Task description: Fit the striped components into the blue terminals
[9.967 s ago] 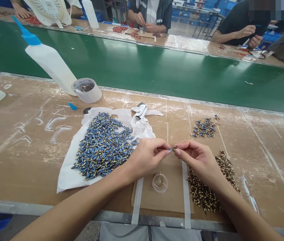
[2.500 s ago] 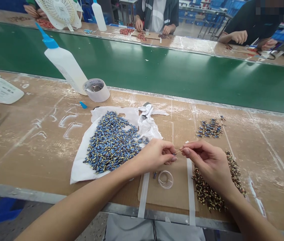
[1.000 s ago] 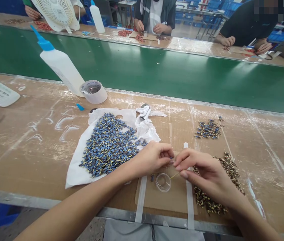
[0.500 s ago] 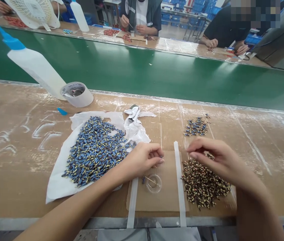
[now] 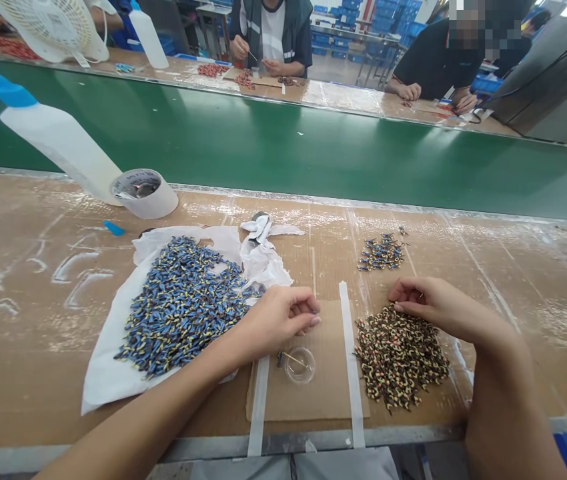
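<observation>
My left hand (image 5: 293,315) is closed in a pinch above the cardboard pad, with the tip of a small blue piece (image 5: 316,312) just showing at its fingertips. To its left lies a heap of small blue, yellow and black pieces (image 5: 183,307) on white paper. My right hand (image 5: 426,305) pinches at the top edge of a pile of small black-and-cream pieces (image 5: 401,360); whatever is between those fingers is hidden. Below my left hand, a clear round cup (image 5: 299,373) holds a thin stick (image 5: 294,360), with a blue-and-dark piece by its rim.
Joined blue-and-cream pieces (image 5: 382,253) lie beyond the right pile. Crumpled white paper (image 5: 263,260), a tape roll (image 5: 146,193) and a tilted white bottle (image 5: 63,143) stand farther back. Across the green belt (image 5: 273,147), other people work at another bench.
My right hand has come down to the right and onto the upper edge of the black-and-cream pile. My left hand keeps its pinch in nearly the same place. The view has shifted slightly.
</observation>
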A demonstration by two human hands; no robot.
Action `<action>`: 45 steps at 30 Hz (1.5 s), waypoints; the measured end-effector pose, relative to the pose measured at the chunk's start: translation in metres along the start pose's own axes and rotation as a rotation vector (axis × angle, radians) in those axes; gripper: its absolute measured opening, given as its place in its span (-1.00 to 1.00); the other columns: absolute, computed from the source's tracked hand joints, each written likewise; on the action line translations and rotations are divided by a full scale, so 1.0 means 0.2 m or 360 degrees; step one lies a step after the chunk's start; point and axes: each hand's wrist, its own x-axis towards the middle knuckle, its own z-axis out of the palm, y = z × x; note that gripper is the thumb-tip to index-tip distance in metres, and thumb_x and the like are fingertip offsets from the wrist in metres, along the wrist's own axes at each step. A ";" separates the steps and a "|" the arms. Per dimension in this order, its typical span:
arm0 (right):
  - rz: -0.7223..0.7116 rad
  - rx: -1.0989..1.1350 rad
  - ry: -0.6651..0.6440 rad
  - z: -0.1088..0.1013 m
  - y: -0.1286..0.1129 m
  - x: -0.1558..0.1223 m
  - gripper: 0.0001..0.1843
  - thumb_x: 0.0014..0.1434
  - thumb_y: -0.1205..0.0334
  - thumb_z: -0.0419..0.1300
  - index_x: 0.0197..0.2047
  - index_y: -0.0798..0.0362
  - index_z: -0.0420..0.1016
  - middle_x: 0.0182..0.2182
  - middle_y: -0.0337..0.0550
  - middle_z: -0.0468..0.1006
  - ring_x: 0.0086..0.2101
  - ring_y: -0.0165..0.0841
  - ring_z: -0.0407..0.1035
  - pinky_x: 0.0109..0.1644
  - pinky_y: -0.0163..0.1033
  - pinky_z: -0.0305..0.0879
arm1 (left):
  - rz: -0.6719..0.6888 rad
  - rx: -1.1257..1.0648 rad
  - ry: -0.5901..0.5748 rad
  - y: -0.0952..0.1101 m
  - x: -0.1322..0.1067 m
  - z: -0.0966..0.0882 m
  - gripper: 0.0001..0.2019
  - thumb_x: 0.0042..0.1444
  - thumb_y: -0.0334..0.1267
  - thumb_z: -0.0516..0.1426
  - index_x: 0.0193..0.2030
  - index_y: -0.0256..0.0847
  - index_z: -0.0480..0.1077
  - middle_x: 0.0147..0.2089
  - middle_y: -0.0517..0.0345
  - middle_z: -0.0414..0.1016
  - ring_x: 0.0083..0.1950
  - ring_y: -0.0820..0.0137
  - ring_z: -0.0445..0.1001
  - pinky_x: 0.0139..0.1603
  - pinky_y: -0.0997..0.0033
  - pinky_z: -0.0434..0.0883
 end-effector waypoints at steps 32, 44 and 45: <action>-0.0480 0.1335 0.0438 0.37 -0.44 0.08 -0.87 0.17 0.18 0.25 -0.28 0.07 0.49 -0.43 -0.20 0.55 -0.38 -0.39 0.44 -0.26 -0.23 0.41 | 0.0231 0.0279 0.0444 0.07 -0.05 -0.01 -0.90 0.13 -0.35 0.14 -0.35 -0.28 0.48 -0.40 0.17 0.51 -0.37 0.46 0.40 -0.33 0.46 0.31; -0.0525 0.1187 0.0469 0.42 -0.44 0.08 -0.84 0.19 0.14 0.23 -0.27 0.06 0.47 -0.37 -0.15 0.54 -0.34 -0.35 0.43 -0.23 -0.21 0.41 | 0.0610 0.0840 0.0589 0.03 -0.05 0.01 -0.83 0.21 -0.34 0.10 -0.38 -0.29 0.44 -0.43 0.18 0.37 -0.40 0.48 0.30 -0.38 0.49 0.22; -0.0537 0.1170 0.0484 0.42 -0.44 0.08 -0.85 0.20 0.14 0.22 -0.28 0.06 0.47 -0.37 -0.15 0.53 -0.35 -0.35 0.42 -0.23 -0.21 0.40 | 0.0643 0.0887 0.0622 0.03 -0.05 0.01 -0.82 0.23 -0.32 0.09 -0.37 -0.28 0.46 -0.43 0.17 0.36 -0.41 0.48 0.30 -0.38 0.49 0.22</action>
